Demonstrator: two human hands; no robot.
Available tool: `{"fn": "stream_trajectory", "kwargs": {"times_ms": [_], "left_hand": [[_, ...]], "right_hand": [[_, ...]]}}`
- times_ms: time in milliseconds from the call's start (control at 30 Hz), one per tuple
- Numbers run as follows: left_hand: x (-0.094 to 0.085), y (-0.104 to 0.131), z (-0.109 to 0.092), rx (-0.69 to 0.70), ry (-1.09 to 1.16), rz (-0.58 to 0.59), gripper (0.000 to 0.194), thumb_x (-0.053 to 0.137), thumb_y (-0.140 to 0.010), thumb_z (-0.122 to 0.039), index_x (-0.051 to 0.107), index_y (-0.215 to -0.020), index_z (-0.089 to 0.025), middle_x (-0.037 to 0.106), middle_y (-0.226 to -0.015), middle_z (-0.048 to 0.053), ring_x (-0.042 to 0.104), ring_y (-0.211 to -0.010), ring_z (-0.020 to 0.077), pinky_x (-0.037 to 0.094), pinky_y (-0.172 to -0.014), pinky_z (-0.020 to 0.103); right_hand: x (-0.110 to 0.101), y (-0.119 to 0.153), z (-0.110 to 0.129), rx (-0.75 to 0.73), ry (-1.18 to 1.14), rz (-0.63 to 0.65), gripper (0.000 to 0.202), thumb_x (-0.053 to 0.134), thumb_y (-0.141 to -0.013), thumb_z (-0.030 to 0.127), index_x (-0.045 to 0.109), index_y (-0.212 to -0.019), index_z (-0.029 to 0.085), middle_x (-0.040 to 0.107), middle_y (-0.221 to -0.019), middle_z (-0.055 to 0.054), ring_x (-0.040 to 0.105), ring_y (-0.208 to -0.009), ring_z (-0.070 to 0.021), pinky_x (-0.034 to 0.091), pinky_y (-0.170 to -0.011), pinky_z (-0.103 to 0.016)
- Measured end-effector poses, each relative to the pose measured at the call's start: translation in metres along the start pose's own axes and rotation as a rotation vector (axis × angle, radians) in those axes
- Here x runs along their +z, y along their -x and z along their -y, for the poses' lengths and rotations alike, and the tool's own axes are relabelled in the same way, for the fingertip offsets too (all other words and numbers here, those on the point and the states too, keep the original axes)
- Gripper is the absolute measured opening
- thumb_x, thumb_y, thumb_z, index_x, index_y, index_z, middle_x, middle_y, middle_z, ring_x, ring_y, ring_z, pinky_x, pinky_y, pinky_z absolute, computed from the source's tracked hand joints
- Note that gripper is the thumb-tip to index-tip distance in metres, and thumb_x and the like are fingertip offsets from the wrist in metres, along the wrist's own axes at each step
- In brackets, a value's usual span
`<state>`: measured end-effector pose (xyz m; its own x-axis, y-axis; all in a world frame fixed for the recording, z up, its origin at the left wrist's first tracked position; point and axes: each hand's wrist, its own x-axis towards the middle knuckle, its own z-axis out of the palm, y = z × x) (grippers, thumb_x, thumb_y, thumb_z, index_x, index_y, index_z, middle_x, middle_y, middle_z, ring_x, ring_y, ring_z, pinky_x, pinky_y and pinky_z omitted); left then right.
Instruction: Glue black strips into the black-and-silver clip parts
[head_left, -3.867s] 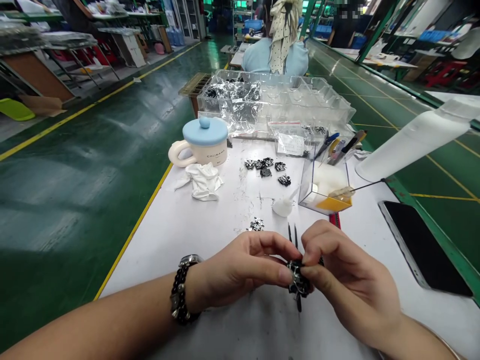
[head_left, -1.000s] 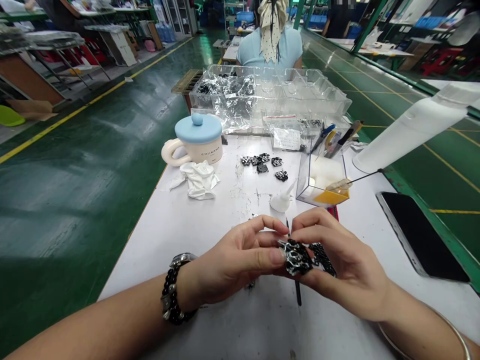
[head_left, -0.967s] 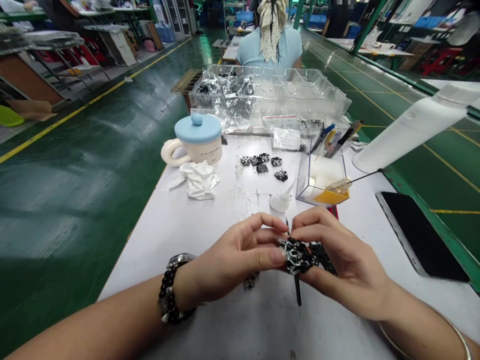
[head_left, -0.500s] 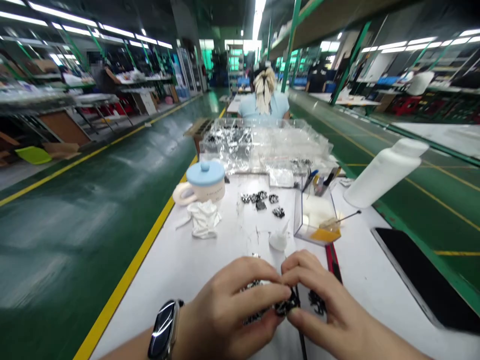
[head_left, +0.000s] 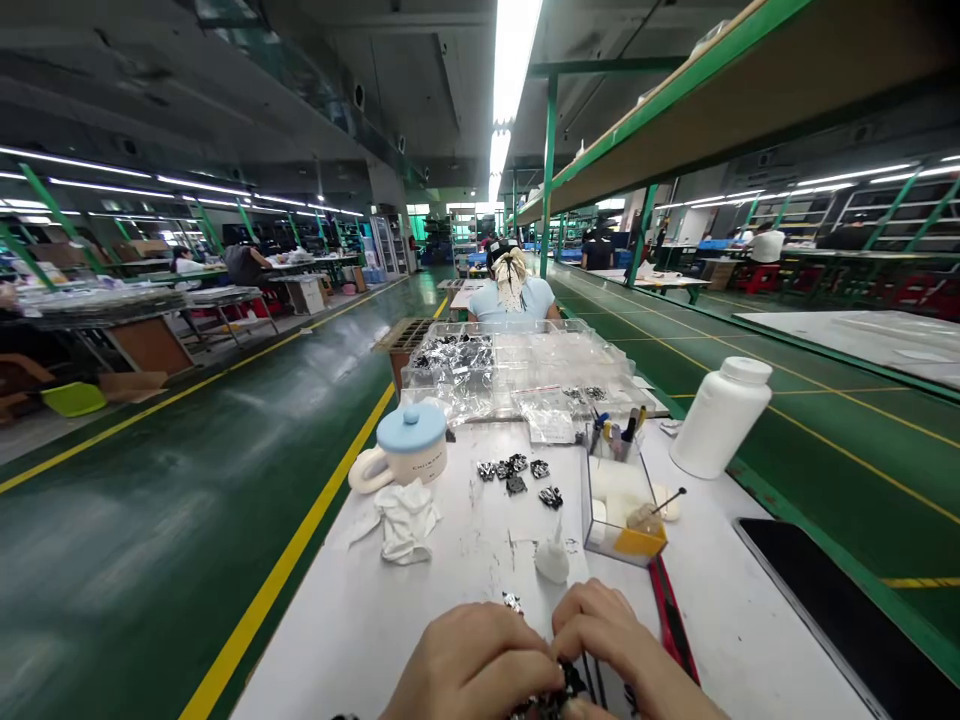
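Observation:
At the bottom of the head view, my left hand (head_left: 474,662) and my right hand (head_left: 621,645) meet, fingertips closed on a small glossy black piece (head_left: 571,682). Its kind I cannot make out, and fingers and the frame's edge hide part of it. Thin dark rods (head_left: 592,680) show between the hands. A small silvery-black piece (head_left: 513,602) lies just beyond my left fingers. Past my fingertips stands a small white squeeze bottle (head_left: 553,562) with a thin nozzle. Several similar black pieces (head_left: 516,470) are scattered farther up the white table (head_left: 337,620).
A blue-lidded mug (head_left: 412,450) and crumpled white cloth (head_left: 407,520) stand left. Rightward are a clear box (head_left: 622,510) with pens, a red-and-black tool (head_left: 675,625), a white bottle (head_left: 721,420) and a phone (head_left: 817,610). Clear trays (head_left: 562,360) span the back; a person (head_left: 513,295) sits beyond.
The camera view has tipped upward, so table and hands appear lower and my left wrist's watch is almost out of frame. Both hands remain together on the black piece.

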<state>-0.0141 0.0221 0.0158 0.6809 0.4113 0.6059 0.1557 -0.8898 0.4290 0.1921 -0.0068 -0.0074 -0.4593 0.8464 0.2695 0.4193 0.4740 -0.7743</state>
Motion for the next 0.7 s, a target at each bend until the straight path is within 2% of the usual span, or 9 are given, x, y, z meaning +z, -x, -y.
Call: {"fn": "stream_trajectory", "kwargs": {"times_ms": [100, 233, 400, 567, 700], "left_hand": [[0.000, -0.003, -0.007, -0.021, -0.051, -0.036, 0.030, 0.056, -0.075, -0.007, 0.057, -0.102, -0.021, 0.072, -0.085, 0.009, 0.068, -0.075, 0.0200, 0.055, -0.067, 0.029], [0.001, -0.005, -0.009, -0.023, -0.047, -0.002, 0.024, 0.055, -0.075, -0.008, 0.057, -0.097, -0.018, 0.072, -0.084, 0.010, 0.068, -0.077, 0.0209, 0.055, -0.069, 0.031], [0.006, -0.003, -0.003, -0.020, -0.056, 0.026, 0.023, 0.057, -0.076, -0.008, 0.058, -0.097, -0.017, 0.073, -0.087, 0.009, 0.068, -0.078, 0.0190, 0.056, -0.069, 0.030], [0.012, -0.001, -0.001, 0.065, -0.122, -0.124, 0.020, 0.062, -0.071, -0.007, 0.060, -0.091, -0.013, 0.072, -0.079, 0.009, 0.068, -0.069, 0.0169, 0.056, -0.059, 0.027], [0.015, 0.002, 0.000, 0.065, -0.188, -0.167, 0.018, 0.064, -0.070, -0.010, 0.060, -0.087, -0.012, 0.072, -0.074, 0.008, 0.068, -0.065, 0.0162, 0.057, -0.059, 0.027]], "right_hand": [[-0.004, 0.003, 0.015, 0.103, -0.058, 0.045, 0.024, 0.046, -0.091, 0.044, 0.051, -0.092, 0.021, 0.051, -0.092, -0.005, 0.047, -0.092, -0.0205, 0.037, -0.082, -0.037], [-0.011, 0.005, 0.027, 0.183, -0.083, 0.079, 0.010, 0.049, -0.091, 0.032, 0.052, -0.093, 0.022, 0.050, -0.097, -0.003, 0.044, -0.097, -0.0196, 0.034, -0.087, -0.037], [-0.011, 0.007, 0.026, 0.246, -0.095, 0.113, 0.007, 0.049, -0.092, 0.029, 0.052, -0.092, 0.023, 0.049, -0.095, -0.002, 0.043, -0.096, -0.0183, 0.033, -0.085, -0.036], [-0.006, 0.009, 0.027, 0.296, -0.153, 0.071, 0.007, 0.049, -0.090, 0.028, 0.050, -0.097, 0.025, 0.048, -0.098, -0.001, 0.043, -0.097, -0.0177, 0.035, -0.087, -0.035], [0.005, 0.013, 0.030, 0.352, -0.156, 0.016, 0.019, 0.053, -0.087, 0.029, 0.047, -0.105, 0.031, 0.049, -0.104, 0.002, 0.044, -0.100, -0.0177, 0.036, -0.088, -0.036]]}}
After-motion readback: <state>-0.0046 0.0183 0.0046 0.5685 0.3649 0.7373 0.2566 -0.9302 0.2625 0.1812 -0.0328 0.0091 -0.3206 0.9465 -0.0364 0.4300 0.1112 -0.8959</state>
